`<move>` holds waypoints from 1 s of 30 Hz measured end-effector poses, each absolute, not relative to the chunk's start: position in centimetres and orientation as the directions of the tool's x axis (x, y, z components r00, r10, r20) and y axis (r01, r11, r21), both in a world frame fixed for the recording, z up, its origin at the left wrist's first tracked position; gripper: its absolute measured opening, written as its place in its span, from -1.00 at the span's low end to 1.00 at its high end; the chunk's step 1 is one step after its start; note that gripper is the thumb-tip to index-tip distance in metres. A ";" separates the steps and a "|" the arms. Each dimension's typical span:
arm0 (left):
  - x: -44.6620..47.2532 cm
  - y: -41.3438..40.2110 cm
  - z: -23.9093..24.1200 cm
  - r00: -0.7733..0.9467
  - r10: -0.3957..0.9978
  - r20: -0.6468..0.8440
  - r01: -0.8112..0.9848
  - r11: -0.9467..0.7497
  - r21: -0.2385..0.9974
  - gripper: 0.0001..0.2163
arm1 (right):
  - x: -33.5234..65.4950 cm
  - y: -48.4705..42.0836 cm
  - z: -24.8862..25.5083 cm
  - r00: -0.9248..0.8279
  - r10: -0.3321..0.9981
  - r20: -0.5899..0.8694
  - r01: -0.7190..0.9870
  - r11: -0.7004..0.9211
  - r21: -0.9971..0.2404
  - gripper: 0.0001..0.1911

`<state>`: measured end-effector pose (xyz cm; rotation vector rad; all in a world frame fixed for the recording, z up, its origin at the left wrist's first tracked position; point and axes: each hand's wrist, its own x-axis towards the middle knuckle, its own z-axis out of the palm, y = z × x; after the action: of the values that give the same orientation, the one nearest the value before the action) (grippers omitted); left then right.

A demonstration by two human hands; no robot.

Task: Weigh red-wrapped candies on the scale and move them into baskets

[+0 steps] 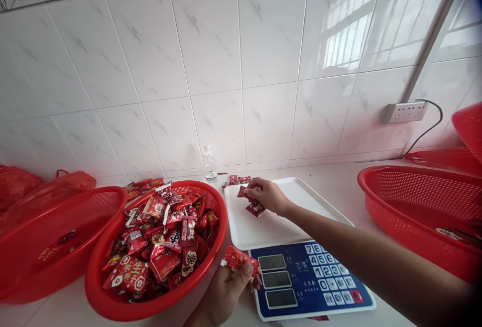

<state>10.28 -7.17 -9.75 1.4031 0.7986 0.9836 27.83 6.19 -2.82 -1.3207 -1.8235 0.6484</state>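
My left hand is closed on a red patterned snack packet, held low between the full basket and the scale's display. Over the white weighing tray, my right hand pinches a small dark red packet. Just beneath those fingers is another dark red packet; I cannot tell whether it is held or lies on the tray. The digital scale has a blue keypad panel, and its displays look blank. Left of it stands a red basket heaped with red snack packets.
Another red basket with a few packets stands at far left, beside red plastic bags. A third red basket is at right. Behind the tray lie more packets and a clear bottle. A power strip hangs on the tiled wall.
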 end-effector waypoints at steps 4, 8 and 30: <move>10.2 -7.4 -9.6 0.423 0.901 0.091 -0.062 -0.072 0.995 -0.58 | 28.7 6.3 -2.5 -0.115 0.953 0.281 0.490 0.300 -0.818 -0.82; 10.3 -7.5 -9.5 0.408 0.908 0.095 -0.069 -0.073 0.995 -0.58 | 29.4 5.8 -2.1 -0.107 0.936 0.334 0.555 0.335 -0.762 -0.85; 10.4 -7.5 -9.7 0.416 0.906 0.074 -0.065 -0.052 0.997 -0.55 | 30.6 3.7 -1.3 -0.249 0.920 0.303 0.683 0.389 -0.618 -0.63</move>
<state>10.39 -7.48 -9.74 1.3911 0.8178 0.9542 30.65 3.69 -1.33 -1.3693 -2.0186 0.4828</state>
